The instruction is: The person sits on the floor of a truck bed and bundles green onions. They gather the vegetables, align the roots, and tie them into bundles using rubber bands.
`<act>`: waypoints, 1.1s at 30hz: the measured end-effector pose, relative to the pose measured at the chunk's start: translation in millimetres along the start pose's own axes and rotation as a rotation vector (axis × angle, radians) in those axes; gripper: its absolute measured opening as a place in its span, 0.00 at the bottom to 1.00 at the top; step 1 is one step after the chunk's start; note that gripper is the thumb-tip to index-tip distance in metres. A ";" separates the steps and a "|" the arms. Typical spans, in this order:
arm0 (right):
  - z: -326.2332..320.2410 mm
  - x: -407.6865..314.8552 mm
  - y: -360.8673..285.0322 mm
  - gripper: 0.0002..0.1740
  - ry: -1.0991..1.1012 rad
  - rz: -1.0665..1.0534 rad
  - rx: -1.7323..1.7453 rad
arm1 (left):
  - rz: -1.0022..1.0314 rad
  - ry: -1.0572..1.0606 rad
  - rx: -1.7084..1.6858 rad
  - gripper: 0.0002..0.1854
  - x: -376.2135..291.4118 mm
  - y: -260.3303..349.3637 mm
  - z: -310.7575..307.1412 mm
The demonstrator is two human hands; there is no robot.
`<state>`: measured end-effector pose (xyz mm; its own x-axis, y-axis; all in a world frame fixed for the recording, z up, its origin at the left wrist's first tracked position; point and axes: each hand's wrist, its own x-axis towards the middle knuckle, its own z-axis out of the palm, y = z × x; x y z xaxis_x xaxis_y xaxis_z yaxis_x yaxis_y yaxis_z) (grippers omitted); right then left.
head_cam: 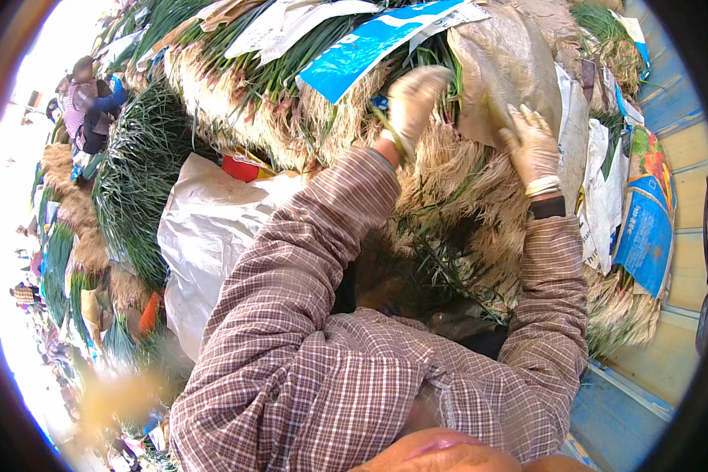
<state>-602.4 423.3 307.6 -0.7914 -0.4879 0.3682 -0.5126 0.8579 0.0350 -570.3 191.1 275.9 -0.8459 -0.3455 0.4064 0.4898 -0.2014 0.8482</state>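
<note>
My left hand [416, 106], in a pale glove and blurred by motion, is over the stems and roots of bundled green onions [445, 112]. Its fingers are too smeared to show whether they hold anything. A thin greenish strand [389, 125] crosses that wrist. My right hand [532, 144], gloved too, lies against the lower edge of a beige woven sack [507, 65] with its fingers apart. The sack covers part of the onions. Shaggy pale roots [448, 171] hang below both hands. Left of my left hand, a blue and white printed sheet [366, 53] lies over more onions.
A white sack [212, 218] lies beside my left arm, near dark green onion leaves [138, 171]. Printed sacks [649, 224] cover bundles on the right. Beyond them is a blue and tan metal panel [678, 147]. Another person [88, 106] is at far left.
</note>
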 end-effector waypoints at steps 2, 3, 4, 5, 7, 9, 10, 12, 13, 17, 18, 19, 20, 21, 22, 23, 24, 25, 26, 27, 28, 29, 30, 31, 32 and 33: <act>3.7 -4.0 31.2 0.27 -0.005 0.203 0.436 | -0.207 0.295 0.198 0.12 15.2 -7.3 -33.9; 3.0 -6.8 51.0 0.26 -0.043 0.331 0.744 | -0.318 0.267 0.305 0.14 14.9 -15.1 -45.6; 2.0 -11.3 69.7 0.24 0.133 0.325 0.776 | -0.435 0.182 0.330 0.16 13.7 -24.2 -53.5; 4.6 -13.8 83.1 0.22 0.231 0.604 1.400 | -0.611 0.110 0.378 0.19 13.8 -34.5 -56.0; -5.0 -35.3 113.4 0.23 0.356 0.773 1.415 | -0.443 -0.085 0.439 0.25 15.2 -51.5 -54.5; -16.6 -69.8 128.2 0.23 0.146 0.702 0.732 | -0.571 -0.044 0.220 0.27 12.3 -62.5 -49.7; -20.3 -88.3 129.2 0.23 -0.013 0.665 0.393 | -0.578 -0.057 0.155 0.27 14.2 -65.6 -47.8; -20.8 -122.7 123.5 0.24 -0.296 0.598 0.005 | -0.736 -0.108 0.066 0.26 20.2 -67.3 -49.2; -16.6 -134.6 118.9 0.24 -0.384 0.565 -0.081 | -0.794 -0.115 0.021 0.26 23.5 -67.7 -50.0; 13.1 -145.6 127.3 0.21 -0.139 0.575 0.096 | -0.778 -0.193 -0.052 0.27 39.0 -67.6 -37.3; 20.7 -147.4 137.8 0.21 -0.060 0.586 0.155 | -0.783 -0.244 -0.013 0.28 40.6 -62.8 -32.7; 27.0 -151.5 151.6 0.20 0.014 0.597 0.210 | -0.675 -0.154 0.112 0.21 37.2 -63.0 -17.9; 32.2 -159.1 167.1 0.19 0.085 0.613 0.261 | -0.676 -0.192 0.165 0.20 31.3 -55.0 -9.4; 35.5 -170.4 185.8 0.19 0.157 0.626 0.313 | -0.702 -0.236 0.220 0.21 27.7 -44.2 0.1; 36.9 -184.9 207.6 0.18 0.217 0.647 0.341 | -0.629 -0.268 0.202 0.19 22.8 -38.9 17.7; 37.0 -201.8 231.9 0.17 0.275 0.672 0.364 | -0.582 -0.316 -0.021 0.19 6.4 -35.6 35.0; 34.3 -220.7 260.2 0.17 0.320 0.698 0.362 | -0.627 -0.348 -0.006 0.20 1.6 -35.7 56.1; 31.8 -241.7 286.8 0.16 0.404 0.687 0.367 | -0.677 -0.377 -0.124 0.22 -12.6 -39.3 76.4; 26.3 -262.4 314.8 0.16 0.413 0.683 0.235 | -0.704 -0.397 0.021 0.24 -28.0 -43.4 92.1; 22.7 -284.4 336.3 0.15 0.347 0.706 0.128 | -0.507 -0.503 0.258 0.27 -47.1 -50.0 107.6; 19.9 -304.9 352.7 0.14 0.349 0.638 0.072 | -0.348 -0.547 0.328 0.31 -66.5 -58.1 122.9; 20.7 -325.7 359.3 0.14 0.330 0.665 0.124 | -0.397 -0.487 0.059 0.30 -81.0 -68.3 139.3; 22.8 -341.5 360.1 0.15 0.389 0.763 0.189 | -0.428 -0.450 0.076 0.31 -87.8 -75.0 144.2; 27.3 -351.7 354.4 0.16 0.410 0.857 0.225 | -0.383 -0.469 0.053 0.32 -92.0 -81.0 147.7; 29.5 -358.2 345.2 0.18 0.356 0.914 0.138 | -0.460 -0.418 -0.045 0.31 -96.0 -86.1 150.4; 29.4 -363.2 330.6 0.20 0.308 0.910 0.175 | -0.425 -0.419 -0.044 0.28 -96.6 -89.0 151.8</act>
<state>-494.3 879.4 158.1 -0.8003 0.4338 0.4140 0.1890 0.8377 -0.5124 -564.2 381.5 212.7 -0.9764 0.1633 0.1410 0.0905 -0.2832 0.9548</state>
